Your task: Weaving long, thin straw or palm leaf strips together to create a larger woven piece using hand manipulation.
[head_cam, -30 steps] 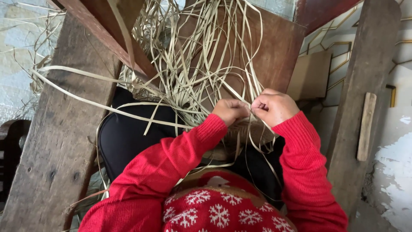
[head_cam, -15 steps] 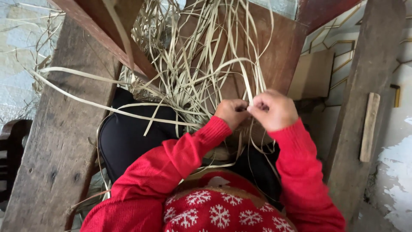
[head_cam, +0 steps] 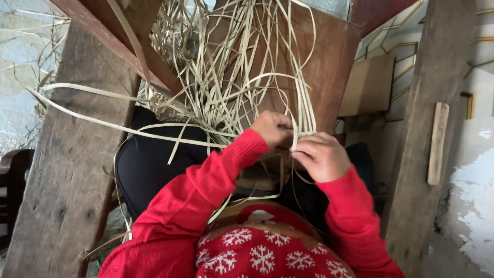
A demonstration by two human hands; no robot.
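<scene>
While I sat with my head bent down, both my hands were close together in front of my chest, in the middle of the view. My right hand (head_cam: 323, 156) was closed, and its fingers (head_cam: 304, 146) pinched one pale flat strip (head_cam: 295, 135) that rose straight up from them. My left hand (head_cam: 274, 127) was just beside it, almost touching, with the fingers curled inward around the same bunch of strips; I could not see its fingertips, so I cannot tell exactly which strip they held.

The pale strips (head_cam: 231, 77) spread upward and outward from my hands like a fan, many of them bent and crossing each other. They lay against a brown wooden board (head_cam: 329, 62) that stood tilted behind them. Some long strips (head_cam: 92, 90) ran far to the left and crossed over a rough wooden plank (head_cam: 67, 170), which leaned at that side. Another wooden post (head_cam: 417, 170) stood at the right, with a small light piece of wood (head_cam: 437, 141) fixed on it.

My arms were in red sleeves (head_cam: 206, 190), and my sweater showed white snowflakes (head_cam: 262, 257) at the bottom. Under my arms was dark cloth (head_cam: 149, 164), over my lap as it seemed. A few strips hung down over this cloth near my left sleeve.
</scene>
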